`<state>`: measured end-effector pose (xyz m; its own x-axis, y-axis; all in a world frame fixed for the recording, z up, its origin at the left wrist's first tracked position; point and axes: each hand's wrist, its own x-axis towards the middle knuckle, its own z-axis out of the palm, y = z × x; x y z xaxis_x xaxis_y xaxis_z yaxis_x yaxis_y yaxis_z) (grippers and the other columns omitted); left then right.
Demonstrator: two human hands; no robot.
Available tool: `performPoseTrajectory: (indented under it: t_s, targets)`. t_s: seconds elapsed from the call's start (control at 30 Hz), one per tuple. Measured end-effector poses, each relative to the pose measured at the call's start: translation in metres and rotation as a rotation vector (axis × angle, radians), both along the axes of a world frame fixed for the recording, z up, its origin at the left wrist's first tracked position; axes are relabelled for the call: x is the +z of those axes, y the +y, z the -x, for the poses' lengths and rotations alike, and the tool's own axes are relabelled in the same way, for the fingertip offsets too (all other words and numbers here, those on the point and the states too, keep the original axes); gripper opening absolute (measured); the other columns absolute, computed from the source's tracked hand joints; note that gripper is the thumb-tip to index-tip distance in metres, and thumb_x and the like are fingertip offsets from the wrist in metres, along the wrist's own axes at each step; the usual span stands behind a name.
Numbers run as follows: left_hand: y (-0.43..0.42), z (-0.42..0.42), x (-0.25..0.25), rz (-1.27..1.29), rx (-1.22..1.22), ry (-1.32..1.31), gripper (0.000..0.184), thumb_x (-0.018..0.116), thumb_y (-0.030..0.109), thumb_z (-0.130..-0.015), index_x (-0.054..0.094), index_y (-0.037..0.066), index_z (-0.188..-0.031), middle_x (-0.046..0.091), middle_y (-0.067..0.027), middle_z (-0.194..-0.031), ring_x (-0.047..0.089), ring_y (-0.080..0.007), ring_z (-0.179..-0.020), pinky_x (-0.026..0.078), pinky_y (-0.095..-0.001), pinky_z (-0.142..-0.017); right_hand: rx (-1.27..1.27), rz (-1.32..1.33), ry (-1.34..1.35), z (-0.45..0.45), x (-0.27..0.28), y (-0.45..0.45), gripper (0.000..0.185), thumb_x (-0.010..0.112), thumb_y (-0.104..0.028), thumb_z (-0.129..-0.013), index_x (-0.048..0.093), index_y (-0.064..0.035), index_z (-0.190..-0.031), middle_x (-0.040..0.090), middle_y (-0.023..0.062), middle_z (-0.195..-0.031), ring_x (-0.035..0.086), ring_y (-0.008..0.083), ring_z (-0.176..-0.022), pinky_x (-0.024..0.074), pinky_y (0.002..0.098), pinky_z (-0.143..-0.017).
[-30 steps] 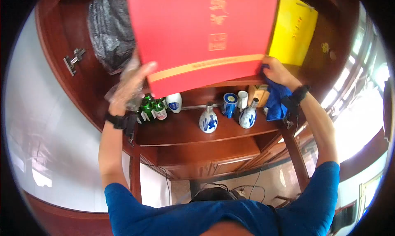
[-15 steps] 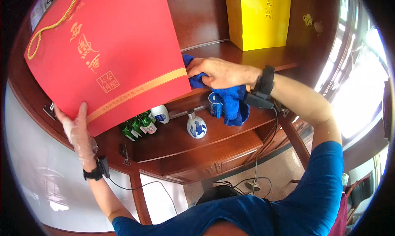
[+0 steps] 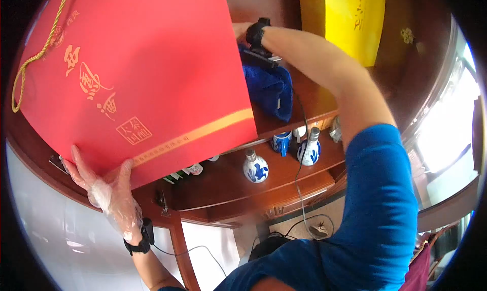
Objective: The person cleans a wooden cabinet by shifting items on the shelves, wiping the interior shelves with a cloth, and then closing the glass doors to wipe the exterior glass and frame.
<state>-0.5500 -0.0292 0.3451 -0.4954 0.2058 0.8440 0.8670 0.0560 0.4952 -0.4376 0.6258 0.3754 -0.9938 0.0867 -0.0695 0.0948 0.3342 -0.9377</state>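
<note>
A large red paper gift bag [image 3: 167,83] with gold lettering and a gold rope handle [image 3: 48,42] stands tilted at the left. My left hand [image 3: 114,194], in a clear plastic glove, grips its lower left corner, fingers and thumb spread along the front. My right hand [image 3: 242,31] reaches behind the bag's right edge, its fingers hidden there. A blue cloth [image 3: 274,90] trails below that hand onto the shelf, partly covered by the bag and the black wrist device.
On the upper shelf stands a yellow bag [image 3: 355,24]. Lower down are two blue-and-white bottles, one nearer [image 3: 255,168] and one farther right [image 3: 309,148], a blue mug [image 3: 281,143] and green bottles [image 3: 175,177]. A cable [image 3: 299,189] hangs from my right wrist.
My right hand has moved upward and behind the bag, and the cloth has shifted with it. In view, the bag and my left hand sit slightly lower. A second blue-and-white bottle now shows.
</note>
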Motion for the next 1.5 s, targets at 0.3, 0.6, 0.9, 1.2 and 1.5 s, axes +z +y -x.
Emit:
performPoseTrajectory:
  t_s: [0.3,0.6,0.9,1.2,1.5]
  targets:
    - [0.001,0.027,-0.012,-0.012,0.036,0.098,0.106,0.081,-0.01,-0.065,0.042,0.02,-0.159,0.021,-0.0105,-0.17,0.033,-0.0287,-0.151,0.039,-0.044,-0.12,0.077,-0.704,-0.133,0.097,-0.029,-0.161,0.058,0.069,-0.03,-0.097,0.055,-0.0084,-0.149,0.054,0.0118,-0.152,0.051,0.0262,-0.136,0.0416,0.0417,-0.113]
    - [0.003,0.024,-0.012,-0.024,-0.048,0.102,0.104,0.081,-0.009,-0.069,0.04,0.019,-0.16,0.02,-0.0119,-0.169,0.031,-0.0286,-0.152,0.039,-0.0454,-0.12,0.078,-0.806,-0.116,-0.02,-0.025,-0.198,0.058,0.068,-0.025,-0.096,0.054,-0.0118,-0.151,0.049,0.0117,-0.157,0.048,0.0264,-0.14,0.0383,0.0402,-0.116]
    - [-0.007,0.003,-0.008,0.011,-0.042,0.08,0.092,0.083,0.006,-0.08,0.04,0.018,-0.16,0.02,-0.0151,-0.17,0.029,-0.0304,-0.153,0.036,-0.0485,-0.121,-0.436,-0.933,-0.303,-0.191,-0.021,-0.235,0.053,0.064,-0.016,-0.093,0.06,-0.0088,-0.145,0.06,0.0172,-0.147,0.055,0.0313,-0.134,0.0406,0.0394,-0.114]
    - [-0.029,0.044,-0.042,-0.112,-0.505,-0.259,0.078,0.072,0.001,-0.092,0.03,-0.003,-0.158,0.049,-0.0135,-0.15,0.049,-0.0238,-0.134,0.032,-0.0374,-0.118,-0.767,-0.799,-0.435,-0.207,-0.033,-0.301,0.087,0.056,-0.042,-0.086,0.031,-0.0093,-0.163,0.025,0.0153,-0.171,0.027,0.0348,-0.156,0.027,0.0456,-0.124]
    - [-0.03,0.098,-0.065,0.095,-0.752,-0.451,0.063,0.074,0.017,-0.096,0.047,-0.001,-0.15,0.059,-0.0097,-0.142,0.054,-0.021,-0.13,0.036,-0.037,-0.115,-0.449,-0.981,-0.124,-0.243,-0.048,-0.362,0.066,0.048,-0.028,-0.096,0.038,-0.0024,-0.156,0.044,0.0281,-0.156,0.04,0.0405,-0.147,0.0326,0.0436,-0.121]
